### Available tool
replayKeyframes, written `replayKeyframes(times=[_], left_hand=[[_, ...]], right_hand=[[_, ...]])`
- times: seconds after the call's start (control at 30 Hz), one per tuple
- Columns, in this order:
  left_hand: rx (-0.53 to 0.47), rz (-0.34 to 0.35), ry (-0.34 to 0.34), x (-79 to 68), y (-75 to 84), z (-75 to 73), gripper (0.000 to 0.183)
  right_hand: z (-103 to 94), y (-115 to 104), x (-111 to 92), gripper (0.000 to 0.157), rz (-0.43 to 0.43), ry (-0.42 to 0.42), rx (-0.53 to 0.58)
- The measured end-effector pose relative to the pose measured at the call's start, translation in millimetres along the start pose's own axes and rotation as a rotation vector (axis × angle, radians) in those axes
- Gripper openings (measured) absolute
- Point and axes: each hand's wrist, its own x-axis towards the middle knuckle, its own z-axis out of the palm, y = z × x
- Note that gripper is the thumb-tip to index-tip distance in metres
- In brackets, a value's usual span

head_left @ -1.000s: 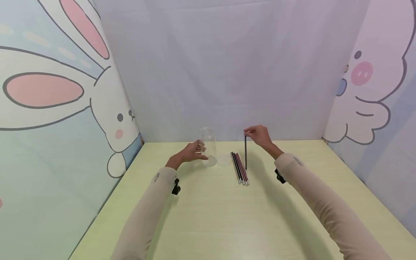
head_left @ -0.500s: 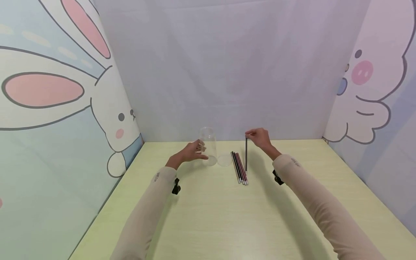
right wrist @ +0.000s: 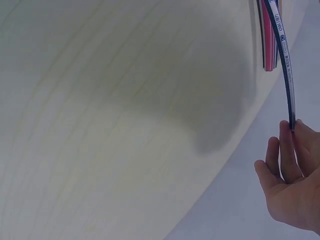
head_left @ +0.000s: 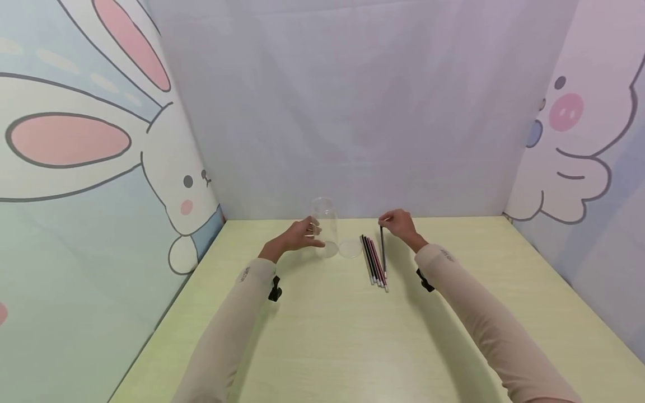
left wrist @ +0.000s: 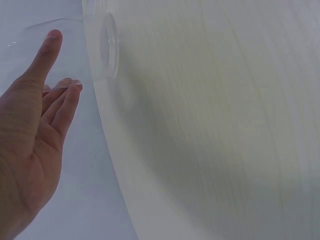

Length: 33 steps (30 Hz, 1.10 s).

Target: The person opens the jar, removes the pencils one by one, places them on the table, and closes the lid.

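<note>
A clear cylindrical jar [head_left: 327, 226] stands upright toward the back of the table. My left hand [head_left: 298, 236] holds its left side, thumb in front and fingers behind, as the left wrist view shows around the clear wall [left wrist: 75, 57]. On the right, my right hand [head_left: 401, 225] pinches the upper end of a dark pencil [head_left: 383, 252] between thumb and fingertips. That pencil [right wrist: 286, 62] leans slightly, its white-tipped end down near the table. Just left of it lie several black and red pencils [head_left: 373, 258] side by side.
A clear round disc [head_left: 350, 248], like a lid, lies between the jar and the pencils. A pale curtain [head_left: 347, 112] hangs behind the table [head_left: 322, 336]. Cartoon-printed panels [head_left: 176, 224] stand at both sides.
My right hand has come down with the pencil, which has gone from nearly upright to slightly tilted. The left hand and jar stay in place.
</note>
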Motion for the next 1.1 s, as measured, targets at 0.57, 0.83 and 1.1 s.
replayKeyframes(times=[0.57, 0.83, 1.1], left_hand=[[-0.009, 0.022, -0.005, 4.6, 2.5, 3.8, 0.059], [0.0, 0.01, -0.007, 7.3, -1.2, 3.3, 0.06], [-0.003, -0.007, -0.001, 4.0, 2.4, 3.8, 0.057]], right_hand=[[18.2, 9, -6, 0.022, 0.082, -0.116, -0.106], [20.4, 5, -11, 0.02, 0.054, -0.13, -0.087], [31.4, 15, -7, 0.018, 0.081, -0.112, -0.038]])
